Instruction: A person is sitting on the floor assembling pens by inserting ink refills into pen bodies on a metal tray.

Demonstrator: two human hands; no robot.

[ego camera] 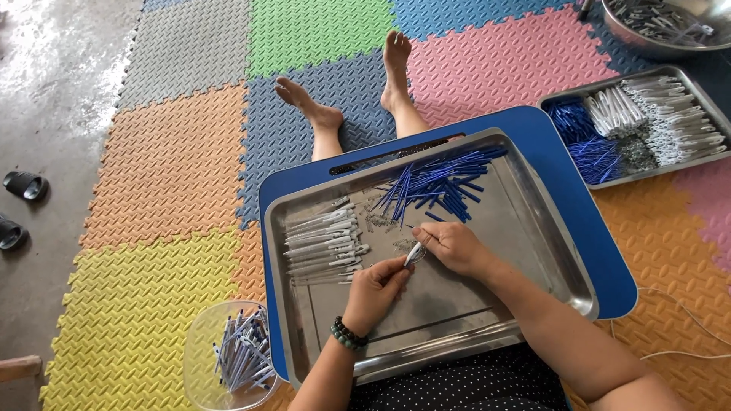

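A steel tray (525, 251) rests on a blue lap table (579, 190) over my legs. In it lie a pile of blue pen refills (442, 183), a row of white pen barrels (324, 243) and some small springs (377, 221). Both hands meet over the middle of the tray. My left hand (375, 289), with a dark bead bracelet on the wrist, and my right hand (453, 245) together grip one white pen barrel (415, 253) between their fingertips.
A clear plastic bowl (199, 342) of finished pens sits at my lower left. A second steel tray (636, 125) with blue and white parts lies at the upper right, with a metal basin (655, 27) behind it. Coloured foam mats cover the floor. Sandals (23, 186) lie at the far left.
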